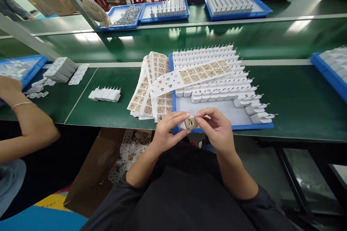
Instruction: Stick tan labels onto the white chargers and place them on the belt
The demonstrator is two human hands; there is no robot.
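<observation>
**Head view.** The left hand (169,130) and right hand (217,130) meet at the near edge of the bench (298,97). Each pinches the same charger (191,122) between thumb and fingertips. Both grips are closed on it, the left from its left side, the right from its right and top.

The charger is a small white block whose upturned face bears a tan label with dark slots (whether the label lies fully flat cannot be told). It is held just above the near rim of the tray (244,127), in front of the tray's bare white floor.

Further back in the tray, plugs (214,61) stand in close rows with prongs up. A few at the right end lie on their sides. A sheet (195,74) lies slantwise across these rows, its left part peeled white and its right part carrying tan labels. A stack (148,90) of like sheets fans out against the tray's left side.

Well to the left, a short row (105,94) of white blocks lies on the bench. A co-worker's arm (27,122), wearing a thin bracelet, enters at the left edge. Far trays (235,5) hold more white parts.
</observation>
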